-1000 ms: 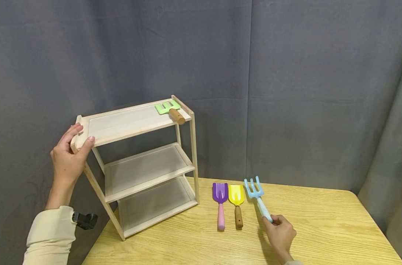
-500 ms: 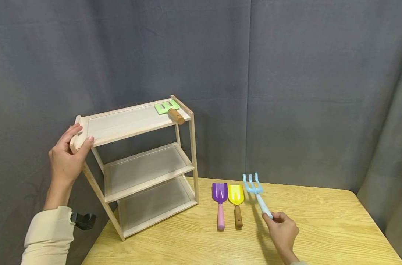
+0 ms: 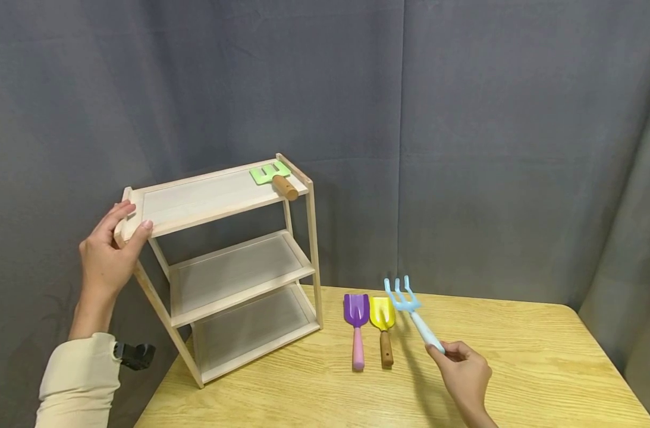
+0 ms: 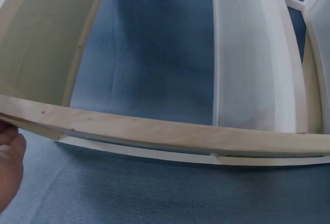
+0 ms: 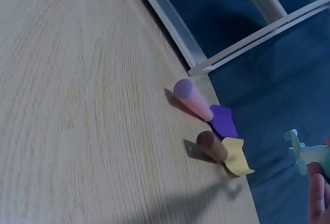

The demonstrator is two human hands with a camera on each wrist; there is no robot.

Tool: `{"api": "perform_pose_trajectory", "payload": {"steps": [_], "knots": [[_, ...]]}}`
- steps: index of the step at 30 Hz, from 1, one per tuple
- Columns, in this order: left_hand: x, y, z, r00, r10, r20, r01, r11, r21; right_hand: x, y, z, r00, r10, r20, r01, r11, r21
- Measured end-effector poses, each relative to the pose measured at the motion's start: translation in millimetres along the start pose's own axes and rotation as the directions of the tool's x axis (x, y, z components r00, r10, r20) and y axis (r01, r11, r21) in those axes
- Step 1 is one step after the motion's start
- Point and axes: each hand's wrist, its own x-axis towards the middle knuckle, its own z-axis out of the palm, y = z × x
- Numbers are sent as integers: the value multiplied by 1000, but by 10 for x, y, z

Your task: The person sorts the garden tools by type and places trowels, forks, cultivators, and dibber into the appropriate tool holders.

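At the upper left corner of a three-tier wooden shelf (image 3: pixel 239 303), my left hand (image 3: pixel 109 249) grips the top board's end, thumb on the front edge and fingers over the side rail. My right hand (image 3: pixel 461 374) pinches the handle end of a light blue toy hand fork (image 3: pixel 423 330), held above the table with its three tines pointing away. Left of it, a yellow toy shovel (image 3: pixel 382 314) with a brown handle lies beside a purple shovel (image 3: pixel 356 310) with a pink handle. A green slotted fork (image 3: pixel 271 172) with a wooden handle rests on the shelf's top right.
The shelf stands at the left of the wood-grain table (image 3: pixel 544 362), angled to its edge. Grey curtain (image 3: pixel 490 148) hangs close behind the table and down both sides. The lower two boards (image 3: pixel 244 276) carry nothing.
My right hand has lifted the blue hand fork a little, its tines shifting left towards the yellow shovel while the hand moved slightly right. My left hand keeps its grip on the shelf.
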Motion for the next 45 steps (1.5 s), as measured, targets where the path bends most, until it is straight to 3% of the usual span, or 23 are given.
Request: {"api": "perform_pose_trajectory", "payload": {"steps": [14,23,30,45], "knots": [[-8,79,-75,991,-40,129,30,997,74,-101,-181,-121,999,13,49,-15,999,38],[-7,70,-76,988,-29,150,18,997,76,-168,-326,-161,996,7,94,-18,993,116],[3,54,-119,978,-13,206,-5,996,85,-185,-420,-192,993,-20,118,4,991,134],[42,51,-83,981,14,196,-34,994,99,-221,-634,-252,987,-44,152,14,982,190]]}}
